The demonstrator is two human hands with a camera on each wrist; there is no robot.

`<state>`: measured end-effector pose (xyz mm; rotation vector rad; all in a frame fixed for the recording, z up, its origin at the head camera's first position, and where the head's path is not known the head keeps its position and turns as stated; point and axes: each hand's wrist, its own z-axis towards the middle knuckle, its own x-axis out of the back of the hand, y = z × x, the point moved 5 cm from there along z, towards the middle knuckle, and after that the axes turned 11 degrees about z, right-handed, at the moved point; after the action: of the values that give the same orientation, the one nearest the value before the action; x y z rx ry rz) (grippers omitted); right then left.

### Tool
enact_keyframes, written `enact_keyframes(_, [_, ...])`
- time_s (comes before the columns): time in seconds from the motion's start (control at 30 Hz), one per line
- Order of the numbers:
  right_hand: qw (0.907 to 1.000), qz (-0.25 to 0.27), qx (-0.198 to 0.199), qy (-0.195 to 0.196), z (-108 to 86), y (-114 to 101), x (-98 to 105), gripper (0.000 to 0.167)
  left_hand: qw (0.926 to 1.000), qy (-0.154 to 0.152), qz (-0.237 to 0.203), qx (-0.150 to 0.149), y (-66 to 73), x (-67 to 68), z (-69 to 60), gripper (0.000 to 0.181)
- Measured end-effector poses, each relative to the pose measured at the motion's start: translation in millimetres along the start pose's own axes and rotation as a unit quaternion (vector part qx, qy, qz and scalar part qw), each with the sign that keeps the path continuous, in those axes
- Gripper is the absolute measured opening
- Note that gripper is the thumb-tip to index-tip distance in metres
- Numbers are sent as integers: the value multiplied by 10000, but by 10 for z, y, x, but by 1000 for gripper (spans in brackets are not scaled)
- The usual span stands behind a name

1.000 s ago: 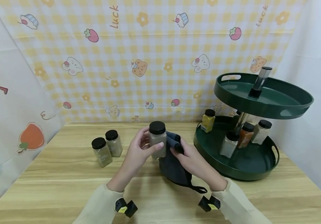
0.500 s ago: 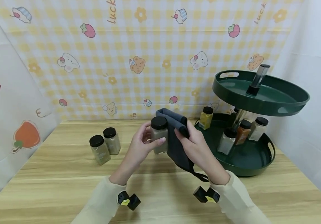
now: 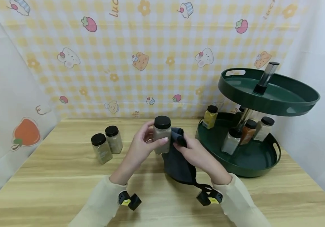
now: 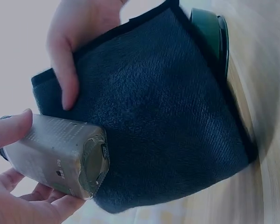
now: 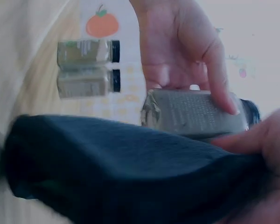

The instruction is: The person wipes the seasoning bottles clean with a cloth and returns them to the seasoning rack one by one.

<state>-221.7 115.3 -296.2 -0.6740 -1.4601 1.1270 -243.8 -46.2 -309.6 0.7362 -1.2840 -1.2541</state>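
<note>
My left hand (image 3: 141, 143) grips a clear spice jar (image 3: 161, 134) with a black lid and greyish contents, held upright above the table. In the left wrist view the thumb lies along one side of the jar (image 4: 56, 151) and the fingers curl under the other. My right hand (image 3: 189, 151) pinches a dark grey cloth (image 3: 179, 167) with black edging, right beside the jar. The cloth (image 4: 149, 107) hangs down behind the jar, its loop near my right wrist. In the right wrist view the cloth (image 5: 112, 154) hides part of the jar.
Two black-lidded spice jars (image 3: 101, 151) stand on the wooden table (image 3: 51, 176) at left. At right is a two-tier green tray stand (image 3: 253, 171); its lower tier carries several jars, including a yellow one (image 3: 210, 118) and an orange one (image 3: 248, 134). A patterned curtain (image 3: 162, 37) hangs behind.
The cloth's folded top rose beside the jar half a second ago and has now dropped lower, my right hand with it. The jar has stayed in my left hand.
</note>
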Motion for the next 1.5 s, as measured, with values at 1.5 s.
enact_keyframes(1.5, [9954, 482, 620, 547, -205, -265, 77, 37, 9996, -284, 53, 9, 8, 34, -42, 56])
